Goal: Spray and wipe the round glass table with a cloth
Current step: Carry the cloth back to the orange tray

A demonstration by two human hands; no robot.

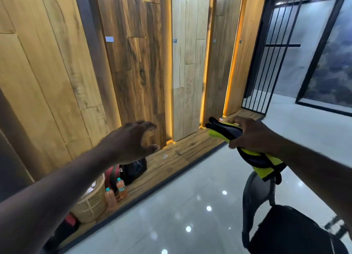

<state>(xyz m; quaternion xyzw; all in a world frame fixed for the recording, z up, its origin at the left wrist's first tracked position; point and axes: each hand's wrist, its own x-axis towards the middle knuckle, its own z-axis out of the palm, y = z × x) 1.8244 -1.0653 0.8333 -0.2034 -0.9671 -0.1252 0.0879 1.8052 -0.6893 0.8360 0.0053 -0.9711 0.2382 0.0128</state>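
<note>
My right hand grips a folded yellow-green and black cloth, held out in front of me at mid height on the right. The cloth sticks out of the hand on both sides, its dark end pointing left. My left hand is stretched forward with spread, relaxed fingers and holds nothing. It hovers in front of the wooden wall panels. No round glass table and no spray bottle are in view.
Wood panels with lit yellow strips fill the wall ahead. On a low wooden ledge at lower left stand a woven basket, two orange drink bottles and a black bag. A dark chair is lower right on the glossy floor. A black metal grille stands at right.
</note>
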